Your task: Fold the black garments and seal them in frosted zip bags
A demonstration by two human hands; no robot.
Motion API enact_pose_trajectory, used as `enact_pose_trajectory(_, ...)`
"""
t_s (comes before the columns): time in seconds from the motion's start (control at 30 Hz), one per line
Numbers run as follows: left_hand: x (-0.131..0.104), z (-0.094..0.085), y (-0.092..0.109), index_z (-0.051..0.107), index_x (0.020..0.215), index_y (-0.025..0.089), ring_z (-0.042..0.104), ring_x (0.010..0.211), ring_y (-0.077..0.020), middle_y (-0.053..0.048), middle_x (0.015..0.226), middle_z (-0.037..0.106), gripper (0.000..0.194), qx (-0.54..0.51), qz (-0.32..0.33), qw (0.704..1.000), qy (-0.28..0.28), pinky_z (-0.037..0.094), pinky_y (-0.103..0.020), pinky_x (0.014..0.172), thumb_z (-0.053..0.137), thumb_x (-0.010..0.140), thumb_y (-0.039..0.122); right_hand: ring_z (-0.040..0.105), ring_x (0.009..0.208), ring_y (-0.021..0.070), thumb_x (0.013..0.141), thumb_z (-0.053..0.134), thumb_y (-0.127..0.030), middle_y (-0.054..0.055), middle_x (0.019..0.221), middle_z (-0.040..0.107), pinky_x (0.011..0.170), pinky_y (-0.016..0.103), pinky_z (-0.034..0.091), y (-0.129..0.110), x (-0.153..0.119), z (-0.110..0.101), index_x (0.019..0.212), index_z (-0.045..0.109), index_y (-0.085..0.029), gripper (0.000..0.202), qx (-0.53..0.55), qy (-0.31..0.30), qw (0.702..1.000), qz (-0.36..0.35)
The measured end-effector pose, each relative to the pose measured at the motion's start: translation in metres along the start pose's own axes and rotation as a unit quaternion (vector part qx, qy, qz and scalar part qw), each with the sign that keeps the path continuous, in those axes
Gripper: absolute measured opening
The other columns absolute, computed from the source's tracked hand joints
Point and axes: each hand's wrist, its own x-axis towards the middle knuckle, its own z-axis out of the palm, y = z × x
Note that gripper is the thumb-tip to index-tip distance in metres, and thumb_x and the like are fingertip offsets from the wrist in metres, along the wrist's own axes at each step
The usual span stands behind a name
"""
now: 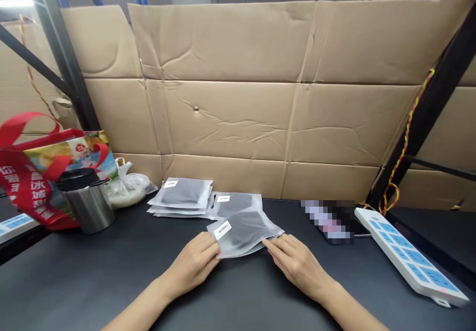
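Between my two hands is a frosted plastic zip bag with dark contents and a white barcode label at its left corner. A second bag edge shows beneath it. My left hand is closed on the bag's left edge. On the right edge, my right hand pinches the corner with thumb and fingers. Just behind lies another labelled frosted bag, partly covered by the held one. To its left is a stack of similar bags, several high.
A steel tumbler, a red tote bag and a tied clear plastic bag stand at left. At right are a blurred-out phone-like object and a white power strip. A cardboard wall closes off the back.
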Motion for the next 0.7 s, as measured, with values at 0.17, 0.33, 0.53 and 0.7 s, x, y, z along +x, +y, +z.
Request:
enact_pose_trajectory(0.17, 0.004, 0.003, 0.002, 0.048, 0.078, 0.018, 0.049, 0.074, -0.0178, -0.004, 0.078, 0.056, 0.02, -0.003, 0.025, 0.999, -0.028, 0.042, -0.031, 0.07, 0.039, 0.095, 0.013, 0.049, 0.125, 0.0226, 0.09, 0.035, -0.003, 0.012, 0.133, 0.055, 0.101, 0.04, 0.047, -0.008, 0.008, 0.005, 0.138, 0.043, -0.017, 0.051, 0.021, -0.032, 0.999, -0.022)
enact_pose_trajectory(0.33, 0.003, 0.001, 0.01, 0.053, 0.082, 0.019, 0.05, 0.078, -0.0188, -0.004, 0.081, 0.058, 0.017, -0.041, 0.016, 0.994, -0.1, 0.042, -0.03, 0.073, 0.043, 0.095, 0.022, 0.053, 0.121, 0.0226, 0.092, 0.033, -0.006, 0.017, 0.143, 0.044, 0.095, 0.036, 0.052, -0.019, 0.016, 0.021, 0.144, 0.029, -0.011, 0.053, 0.031, -0.083, 0.995, 0.038)
enact_pose_trajectory(0.53, 0.022, -0.01, 0.02, 0.059, 0.087, 0.02, 0.054, 0.087, -0.0209, -0.005, 0.086, 0.062, 0.027, -0.13, -0.042, 0.986, -0.096, 0.043, -0.036, 0.088, 0.043, 0.095, 0.04, 0.062, 0.101, 0.0238, 0.092, 0.042, -0.009, 0.012, 0.114, 0.064, 0.076, 0.034, 0.057, -0.021, 0.033, 0.032, 0.127, 0.049, -0.016, 0.036, 0.027, -0.059, 0.997, 0.047)
enact_pose_trajectory(0.7, 0.065, 0.006, 0.009, 0.038, 0.141, 0.021, 0.029, 0.138, -0.0237, -0.004, 0.148, 0.038, 0.046, -0.219, -0.162, 0.955, -0.121, 0.017, -0.041, 0.116, 0.022, 0.101, 0.039, 0.062, 0.072, 0.0199, 0.091, 0.038, -0.006, 0.006, 0.083, 0.066, 0.06, 0.029, 0.05, -0.018, 0.037, 0.036, 0.091, 0.061, -0.017, 0.026, 0.019, -0.037, 0.999, 0.028)
